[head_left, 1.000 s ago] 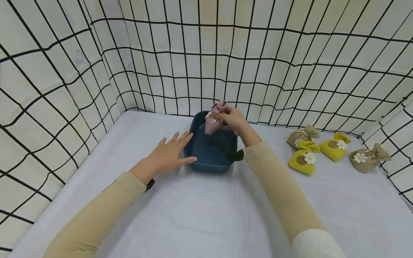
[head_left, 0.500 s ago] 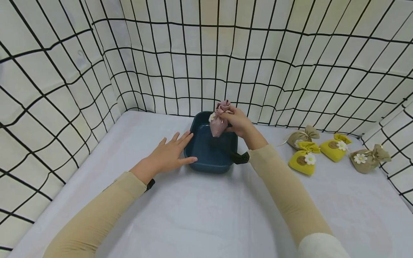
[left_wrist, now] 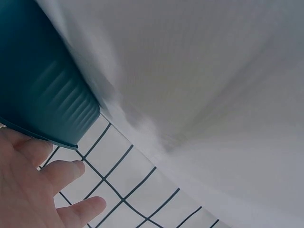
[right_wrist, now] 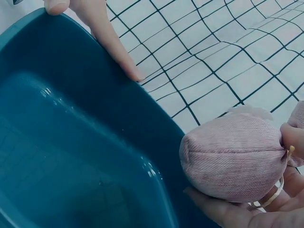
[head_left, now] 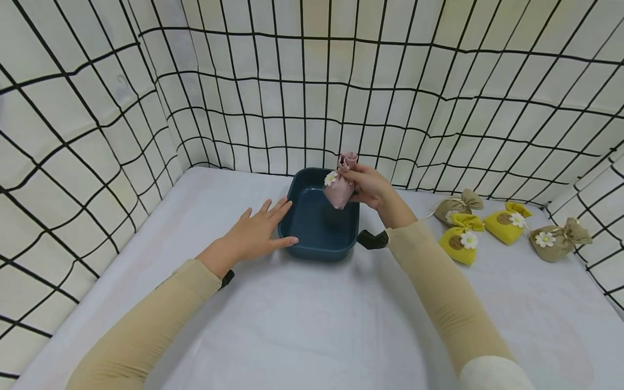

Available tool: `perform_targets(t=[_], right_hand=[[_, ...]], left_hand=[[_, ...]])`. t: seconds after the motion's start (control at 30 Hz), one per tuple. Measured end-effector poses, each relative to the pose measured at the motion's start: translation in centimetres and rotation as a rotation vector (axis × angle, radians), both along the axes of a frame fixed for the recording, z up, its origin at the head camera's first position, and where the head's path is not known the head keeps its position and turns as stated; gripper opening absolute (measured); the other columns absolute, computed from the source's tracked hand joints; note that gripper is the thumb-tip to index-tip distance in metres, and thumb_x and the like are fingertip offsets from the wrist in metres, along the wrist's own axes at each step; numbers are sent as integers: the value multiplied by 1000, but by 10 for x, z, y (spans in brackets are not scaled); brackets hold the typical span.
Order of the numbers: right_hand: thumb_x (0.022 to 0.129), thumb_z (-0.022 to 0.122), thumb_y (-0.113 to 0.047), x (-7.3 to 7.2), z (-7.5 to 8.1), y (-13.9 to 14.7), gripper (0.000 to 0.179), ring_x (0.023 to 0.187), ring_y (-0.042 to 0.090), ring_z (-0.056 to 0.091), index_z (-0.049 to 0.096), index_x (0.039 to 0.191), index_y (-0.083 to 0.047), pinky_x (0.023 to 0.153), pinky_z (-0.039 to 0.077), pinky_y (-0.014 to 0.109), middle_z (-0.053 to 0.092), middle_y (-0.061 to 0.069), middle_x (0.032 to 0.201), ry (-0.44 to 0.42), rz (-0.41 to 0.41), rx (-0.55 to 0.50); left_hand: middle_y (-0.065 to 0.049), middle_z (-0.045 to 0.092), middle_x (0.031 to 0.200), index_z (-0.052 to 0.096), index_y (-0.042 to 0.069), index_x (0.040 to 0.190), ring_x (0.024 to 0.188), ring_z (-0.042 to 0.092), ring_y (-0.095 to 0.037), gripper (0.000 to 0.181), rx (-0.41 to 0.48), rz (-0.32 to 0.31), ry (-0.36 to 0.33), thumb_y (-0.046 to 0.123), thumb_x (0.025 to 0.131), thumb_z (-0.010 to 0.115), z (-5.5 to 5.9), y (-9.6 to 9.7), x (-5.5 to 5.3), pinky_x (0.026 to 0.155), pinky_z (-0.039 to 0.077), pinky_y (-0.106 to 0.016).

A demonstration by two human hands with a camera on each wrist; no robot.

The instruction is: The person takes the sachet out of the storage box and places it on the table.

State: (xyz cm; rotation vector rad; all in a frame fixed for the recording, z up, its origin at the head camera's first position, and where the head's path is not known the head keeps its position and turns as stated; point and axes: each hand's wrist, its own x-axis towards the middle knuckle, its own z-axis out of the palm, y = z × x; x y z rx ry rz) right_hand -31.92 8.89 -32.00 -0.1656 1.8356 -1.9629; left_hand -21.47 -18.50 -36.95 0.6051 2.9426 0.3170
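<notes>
My right hand (head_left: 372,189) pinches a small pink drawstring pouch (head_left: 339,190) by its gathered neck, over the right rim of a dark teal basin (head_left: 319,238). A white daisy shows on the pouch's side in the head view. Up close in the right wrist view, the pouch's rounded bottom (right_wrist: 232,161) points toward the basin, and a tie cord loops by the fingers. My left hand (head_left: 255,233) rests at the basin's left rim with fingers spread. In the left wrist view its fingers (left_wrist: 64,175) lie by the rim, beside the basin's ribbed outer wall (left_wrist: 61,90).
On the right of the white-covered table (head_left: 312,319) lie two yellow pouches (head_left: 458,245) and two tan pouches (head_left: 556,241), each with a daisy. Black grid netting (head_left: 361,84) over white cloth walls in the back and both sides.
My right hand has drawn the pink pouch to the right, from above the basin's middle to its right rim, turning the daisy into view. The left hand and basin have stayed put.
</notes>
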Motion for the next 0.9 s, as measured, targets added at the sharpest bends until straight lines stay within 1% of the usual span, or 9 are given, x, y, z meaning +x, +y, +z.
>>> perform_targets(t=[0.13, 0.23, 0.3, 0.47, 0.57, 0.67, 0.8, 0.9], right_hand=[[111, 42, -10, 2, -1, 1, 50, 145, 31, 38, 33, 159, -1, 115, 30, 63, 37, 20, 159, -27, -1, -14], [111, 42, -12, 3, -3, 2, 50, 144, 28, 39, 33, 159, 0, 115, 29, 62, 37, 19, 159, -34, -11, -16], [111, 42, -13, 3, -4, 3, 50, 138, 27, 43, 33, 158, 1, 115, 30, 61, 40, 17, 155, -39, -17, -26], [112, 42, -15, 3, -8, 8, 49, 114, 21, 51, 33, 156, 4, 115, 33, 57, 46, 9, 135, -41, -14, -53], [111, 42, -15, 3, -9, 11, 50, 109, 19, 51, 33, 156, 3, 115, 34, 55, 46, 7, 131, -42, -18, -59], [110, 45, -14, 4, -8, 14, 50, 114, 22, 51, 34, 156, 3, 115, 34, 56, 45, 8, 135, -47, -43, -69], [110, 47, -12, 6, -6, 17, 48, 130, 28, 46, 37, 154, 5, 115, 33, 59, 42, 14, 150, -38, -72, -61], [110, 46, -10, 8, -6, 20, 47, 138, 30, 42, 39, 154, 5, 115, 32, 60, 39, 17, 157, -27, -81, -35]], left_hand=[[-6, 9, 172, 12, 14, 167, 155, 10, -39, 98, 10, 0, -8, 70, 97, 52, 0, 0, 1, 116, 13, -72], [-6, 9, 172, 12, 14, 167, 155, 10, -39, 98, 12, -1, -7, 70, 97, 52, 0, 0, 1, 116, 13, -72], [-6, 9, 172, 12, 14, 167, 155, 10, -39, 98, 11, -2, -6, 70, 97, 52, 0, 0, 1, 116, 13, -72], [-6, 9, 172, 11, 14, 167, 155, 10, -39, 98, 13, -1, -7, 70, 97, 52, 0, -1, 0, 115, 14, -72], [-5, 8, 172, 11, 15, 167, 155, 10, -38, 98, 18, 1, -14, 70, 97, 51, 0, -1, 1, 116, 13, -72], [-5, 8, 172, 11, 15, 167, 155, 10, -38, 98, 27, 1, -23, 70, 97, 51, 1, -1, 1, 116, 12, -72], [-6, 8, 172, 11, 14, 167, 155, 10, -38, 97, 30, -1, -24, 69, 98, 51, 2, -1, 2, 116, 12, -72], [-6, 8, 172, 11, 14, 167, 155, 10, -38, 97, 28, 0, -24, 69, 98, 51, 3, -1, 2, 116, 12, -72]])
